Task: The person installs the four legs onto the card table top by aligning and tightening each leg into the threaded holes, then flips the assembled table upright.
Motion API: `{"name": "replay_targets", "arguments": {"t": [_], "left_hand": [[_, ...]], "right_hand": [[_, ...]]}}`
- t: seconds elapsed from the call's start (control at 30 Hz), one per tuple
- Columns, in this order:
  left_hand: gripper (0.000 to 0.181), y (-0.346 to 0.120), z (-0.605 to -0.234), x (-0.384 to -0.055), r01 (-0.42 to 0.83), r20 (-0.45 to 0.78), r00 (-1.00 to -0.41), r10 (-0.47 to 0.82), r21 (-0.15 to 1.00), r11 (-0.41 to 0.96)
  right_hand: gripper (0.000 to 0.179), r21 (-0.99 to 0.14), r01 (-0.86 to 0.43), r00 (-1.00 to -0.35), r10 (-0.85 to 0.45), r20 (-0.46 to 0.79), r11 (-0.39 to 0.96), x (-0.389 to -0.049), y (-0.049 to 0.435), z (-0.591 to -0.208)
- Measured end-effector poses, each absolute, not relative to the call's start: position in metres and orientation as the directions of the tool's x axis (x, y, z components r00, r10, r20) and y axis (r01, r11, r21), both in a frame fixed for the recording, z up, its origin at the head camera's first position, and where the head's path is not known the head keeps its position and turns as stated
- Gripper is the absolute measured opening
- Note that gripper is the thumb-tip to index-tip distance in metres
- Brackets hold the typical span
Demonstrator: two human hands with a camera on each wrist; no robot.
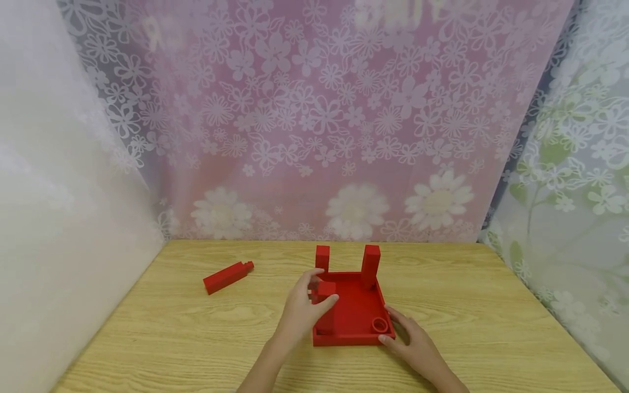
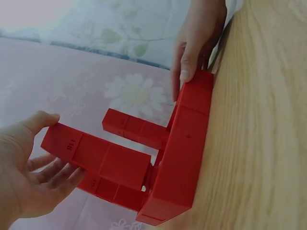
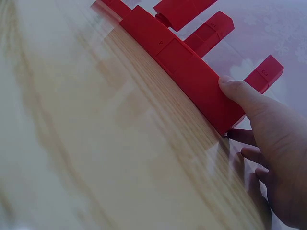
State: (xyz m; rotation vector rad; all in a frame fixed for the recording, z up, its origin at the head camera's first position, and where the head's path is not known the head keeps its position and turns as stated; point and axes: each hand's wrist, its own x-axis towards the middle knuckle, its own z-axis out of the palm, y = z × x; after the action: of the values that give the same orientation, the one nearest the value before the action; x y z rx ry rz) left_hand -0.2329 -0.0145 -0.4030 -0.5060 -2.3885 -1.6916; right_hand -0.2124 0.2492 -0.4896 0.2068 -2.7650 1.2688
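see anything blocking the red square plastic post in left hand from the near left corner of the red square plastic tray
Nothing visible lies between the held post and that corner of the tray; two red square plastic posts stand at the far corners.

Head camera looks forward and down; closer, tilted wrist views share the red tray (image 1: 355, 311).

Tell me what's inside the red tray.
Inside the tray: a ring in the near right corner and two posts upright at the far corners. In the head view, a third post in the left hand covers the near left corner, which can't be seen there.
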Motion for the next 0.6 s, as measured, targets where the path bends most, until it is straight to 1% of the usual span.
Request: {"name": "replay_targets", "arguments": {"t": [0.1, 0.2, 0.27, 0.37, 0.43, 0.6], "left_hand": [[0.046, -0.019, -0.392, -0.228, 0.293, 0.246, -0.947, 0.204, 0.925, 0.243], [0.039, -0.023, -0.383, -0.224, 0.279, 0.221, -0.944, 0.243, 0.932, 0.234], [0.036, -0.025, -0.381, -0.224, 0.292, 0.227, -0.937, 0.265, 0.926, 0.237], [0.032, -0.028, -0.396, -0.234, 0.349, 0.268, -0.914, 0.304, 0.902, 0.255], [0.029, -0.029, -0.398, -0.236, 0.382, 0.288, -0.899, 0.329, 0.883, 0.273], [0.037, -0.029, -0.397, -0.235, 0.412, 0.291, -0.882, 0.37, 0.857, 0.308]], "right_hand": [[0.07, -0.749, -0.165, -0.986, -0.083, 0.145, 0.642, -0.212, 0.249, -0.49], [0.07, -0.748, -0.161, -0.987, -0.081, 0.142, 0.645, -0.212, 0.249, -0.489], [0.07, -0.748, -0.16, -0.987, -0.08, 0.141, 0.645, -0.212, 0.249, -0.489], [0.069, -0.743, -0.169, -0.985, -0.082, 0.152, 0.648, -0.212, 0.249, -0.489], [0.069, -0.74, -0.177, -0.983, -0.083, 0.162, 0.649, -0.212, 0.249, -0.49], [0.069, -0.744, -0.18, -0.982, -0.078, 0.17, 0.644, -0.211, 0.249, -0.49]]}}
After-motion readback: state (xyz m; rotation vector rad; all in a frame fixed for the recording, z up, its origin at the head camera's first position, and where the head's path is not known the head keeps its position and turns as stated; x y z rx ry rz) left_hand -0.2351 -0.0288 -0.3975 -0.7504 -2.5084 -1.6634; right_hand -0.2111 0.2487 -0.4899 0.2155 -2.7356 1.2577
